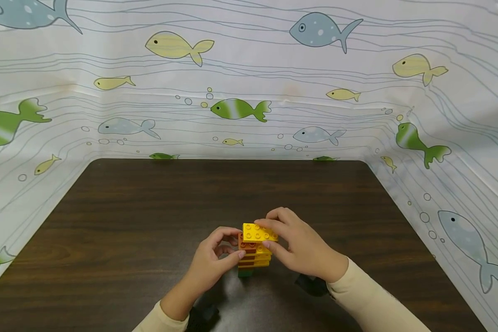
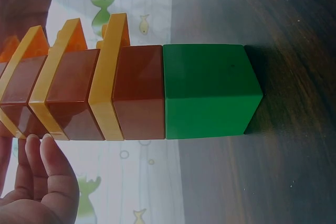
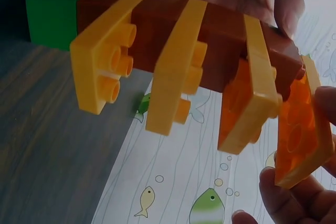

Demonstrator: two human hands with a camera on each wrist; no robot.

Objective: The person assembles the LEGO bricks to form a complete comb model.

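A tower of toy building bricks (image 1: 247, 259) stands upright on the table. Its base is a green brick (image 2: 210, 90); above it, brown bricks (image 2: 139, 90) alternate with yellow plates (image 3: 176, 72) that jut out to one side. My left hand (image 1: 213, 258) grips the upper tower, thumb on the near side and fingers on the far side. My right hand (image 1: 300, 242) pinches another yellow plate (image 1: 257, 233) by its right end, over the topmost brown brick (image 3: 282, 56). Brown studs show beside that plate, and it looks slightly tilted; whether it touches them I cannot tell.
The dark wood-grain table (image 1: 149, 198) extends around the tower. A white sheet (image 1: 249, 74) printed with fish rises at the back and both sides. Dark wrist devices show under both forearms, one a black strap (image 1: 312, 284) near the right sleeve.
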